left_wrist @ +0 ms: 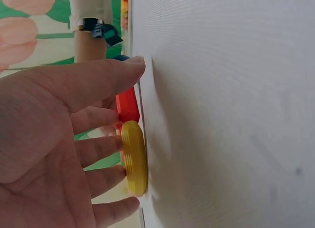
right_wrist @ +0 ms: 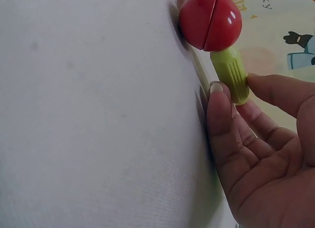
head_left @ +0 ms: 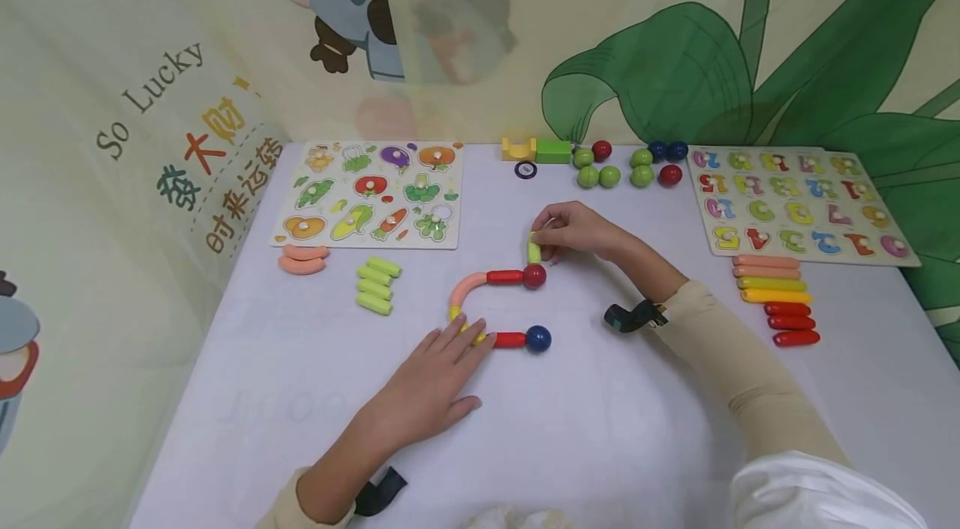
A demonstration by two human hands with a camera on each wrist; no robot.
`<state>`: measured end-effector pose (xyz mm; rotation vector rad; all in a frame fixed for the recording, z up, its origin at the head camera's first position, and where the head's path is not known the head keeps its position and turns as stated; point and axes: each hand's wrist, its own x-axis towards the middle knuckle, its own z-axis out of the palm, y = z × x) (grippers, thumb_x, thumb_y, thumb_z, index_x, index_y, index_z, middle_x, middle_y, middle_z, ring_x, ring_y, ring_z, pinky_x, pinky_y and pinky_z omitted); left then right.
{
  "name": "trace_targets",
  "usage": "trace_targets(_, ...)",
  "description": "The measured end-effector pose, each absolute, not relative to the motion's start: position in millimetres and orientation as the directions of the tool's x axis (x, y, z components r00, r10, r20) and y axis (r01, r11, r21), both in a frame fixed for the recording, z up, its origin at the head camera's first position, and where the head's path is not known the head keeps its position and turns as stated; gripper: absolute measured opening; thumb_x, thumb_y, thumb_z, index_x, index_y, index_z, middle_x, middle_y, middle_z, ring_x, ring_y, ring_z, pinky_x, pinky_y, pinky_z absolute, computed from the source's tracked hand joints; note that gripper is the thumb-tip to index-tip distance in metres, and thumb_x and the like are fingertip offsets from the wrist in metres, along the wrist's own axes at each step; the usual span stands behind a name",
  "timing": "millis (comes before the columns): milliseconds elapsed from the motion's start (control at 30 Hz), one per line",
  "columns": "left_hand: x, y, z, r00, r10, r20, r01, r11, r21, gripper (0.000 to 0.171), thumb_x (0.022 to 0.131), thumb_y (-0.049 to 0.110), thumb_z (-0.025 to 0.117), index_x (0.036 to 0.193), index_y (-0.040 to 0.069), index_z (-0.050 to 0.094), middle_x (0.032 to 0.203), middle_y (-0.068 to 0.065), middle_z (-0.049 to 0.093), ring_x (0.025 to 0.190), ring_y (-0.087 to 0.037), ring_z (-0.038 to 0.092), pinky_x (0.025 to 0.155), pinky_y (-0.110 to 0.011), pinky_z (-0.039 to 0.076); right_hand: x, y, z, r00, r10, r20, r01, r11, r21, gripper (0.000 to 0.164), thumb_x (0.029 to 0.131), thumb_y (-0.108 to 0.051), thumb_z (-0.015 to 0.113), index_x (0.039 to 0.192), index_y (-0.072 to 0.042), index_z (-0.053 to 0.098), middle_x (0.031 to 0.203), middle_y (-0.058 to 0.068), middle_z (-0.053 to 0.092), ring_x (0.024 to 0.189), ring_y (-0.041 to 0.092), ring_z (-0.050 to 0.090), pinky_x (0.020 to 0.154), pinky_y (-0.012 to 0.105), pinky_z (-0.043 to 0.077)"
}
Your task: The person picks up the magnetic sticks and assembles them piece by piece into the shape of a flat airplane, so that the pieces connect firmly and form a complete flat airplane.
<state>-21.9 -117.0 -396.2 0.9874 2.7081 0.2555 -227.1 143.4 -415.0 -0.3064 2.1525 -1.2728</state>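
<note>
While left hand (head_left: 438, 383) rested straight-fingered on a curved yellow rod (left_wrist: 135, 159), right hand (head_left: 576, 227) pinched light-green rod (right_wrist: 229, 73) touching red ball (head_left: 534, 276).

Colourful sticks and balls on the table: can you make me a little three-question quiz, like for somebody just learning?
1. Which hand pinches the green stick next to the front red ball?
2. True or false: the front blue ball touches a red stick.
3. How many loose green sticks lie in front of the vegetable board?

Key:
1. The right hand.
2. True.
3. Four.
</note>
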Motion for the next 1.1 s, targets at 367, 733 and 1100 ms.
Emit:
trace_targets(367, -23, -118, -396, -0.743, 0.648, -0.165, 0.604, 0.757, 0.25, 0.079, 0.078, 0.044, 0.066, 0.142, 0.016, 0.03, 0.147, -0.007, 0.023, 0.135, -0.028, 0.011, 0.101, -0.047, 0.025, -227, 145, -414, -0.79, -0.477, -0.385, 0.079, 0.543, -0.836, 0.027, 0.085, -0.027, 0.062, 0.102, -0.007, 0.059, 0.081, 0.014, 0.06, 0.068, 0.026, 0.057, 0.063, 0.033, 0.051)
trace_targets(733, -13, -116, -395, -0.736, 0.656, -0.166, 0.588, 0.741, 0.324, 0.079, 0.077, 0.044, 0.067, 0.142, 0.019, 0.03, 0.147, -0.005, 0.021, 0.135, -0.028, 0.011, 0.101, -0.046, 0.026, -237, 134, -394, -0.808, -0.485, -0.334, -0.036, 0.607, -0.794, 0.024, 0.089, -0.024, 0.057, 0.106, -0.008, 0.059, 0.084, 0.015, 0.059, 0.06, 0.025, 0.05, 0.055, 0.033, 0.044)
trace_targets(1100, -7, -123, -393, -0.711, 0.672, -0.208, 0.57, 0.723, 0.39, 0.075, 0.08, 0.043, 0.065, 0.142, 0.02, 0.03, 0.148, -0.003, 0.019, 0.135, -0.025, 0.012, 0.1, -0.047, 0.026, -253, 38, -384, -0.569, -0.794, -0.213, -0.526, 0.551, -0.648, 0.017, 0.087, -0.019, 0.057, 0.103, -0.014, 0.064, 0.089, -0.001, 0.059, 0.08, 0.016, 0.052, 0.067, 0.026, 0.046)
